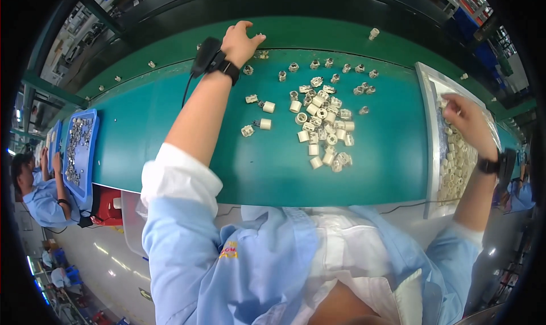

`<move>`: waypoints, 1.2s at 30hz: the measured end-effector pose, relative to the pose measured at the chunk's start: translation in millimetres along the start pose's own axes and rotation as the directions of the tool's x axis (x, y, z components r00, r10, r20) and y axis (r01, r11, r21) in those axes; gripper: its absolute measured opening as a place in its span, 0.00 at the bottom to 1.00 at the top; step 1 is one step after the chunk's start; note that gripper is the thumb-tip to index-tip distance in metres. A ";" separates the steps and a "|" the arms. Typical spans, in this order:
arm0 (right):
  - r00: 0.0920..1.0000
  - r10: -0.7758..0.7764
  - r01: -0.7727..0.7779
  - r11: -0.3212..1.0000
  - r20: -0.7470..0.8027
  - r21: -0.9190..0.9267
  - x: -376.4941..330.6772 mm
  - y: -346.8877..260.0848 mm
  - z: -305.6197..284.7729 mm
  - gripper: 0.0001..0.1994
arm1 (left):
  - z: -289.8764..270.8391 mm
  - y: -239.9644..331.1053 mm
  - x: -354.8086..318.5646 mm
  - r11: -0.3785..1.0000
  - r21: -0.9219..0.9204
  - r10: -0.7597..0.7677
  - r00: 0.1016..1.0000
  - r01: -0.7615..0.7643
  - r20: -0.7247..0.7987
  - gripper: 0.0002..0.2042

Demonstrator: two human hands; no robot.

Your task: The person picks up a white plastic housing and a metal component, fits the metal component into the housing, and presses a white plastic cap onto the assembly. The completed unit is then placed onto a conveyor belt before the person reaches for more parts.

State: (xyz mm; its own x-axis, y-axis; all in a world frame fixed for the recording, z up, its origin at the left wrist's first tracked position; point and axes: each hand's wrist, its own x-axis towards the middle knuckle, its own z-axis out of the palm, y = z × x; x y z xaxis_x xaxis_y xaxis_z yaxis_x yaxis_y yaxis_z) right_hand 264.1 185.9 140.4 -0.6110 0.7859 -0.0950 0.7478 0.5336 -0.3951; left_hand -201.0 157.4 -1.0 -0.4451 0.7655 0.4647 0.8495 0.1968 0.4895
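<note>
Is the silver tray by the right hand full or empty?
Not empty: many small cream pieces lie inside the silver tray, near the right hand.

Bare hands: 2, left hand (240,45) and right hand (471,120). Below left fingers: white caps joined to small metallic pieces (265,124), 2; loose pieces (247,131) beside them, 2. Rightward of left fingers: scattered upright pieces (315,65), about a dozen. Between both hands' fingers: mixed heap (322,113), dozens, overlapping, uncountable. Right fingers: framed tray (430,114) beneath, 1. Far left of left fingers: blue trays (92,148), at least 2.
</note>
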 end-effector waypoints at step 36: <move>0.915 0.144 0.290 0.413 -0.377 0.863 -94.5 0.3 74.5 0.13 | -95.2 172.8 -205.6 0.230 -0.840 0.128 0.840 0.492 0.527 0.12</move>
State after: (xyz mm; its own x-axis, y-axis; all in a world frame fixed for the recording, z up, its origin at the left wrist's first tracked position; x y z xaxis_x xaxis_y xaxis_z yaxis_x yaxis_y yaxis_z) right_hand 302.7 88.5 81.2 -0.3534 0.9137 0.2005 -0.0928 0.1791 -0.9795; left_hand 10.4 -24.3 58.4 -0.1162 0.9911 0.0644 -0.2618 -0.0931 0.9606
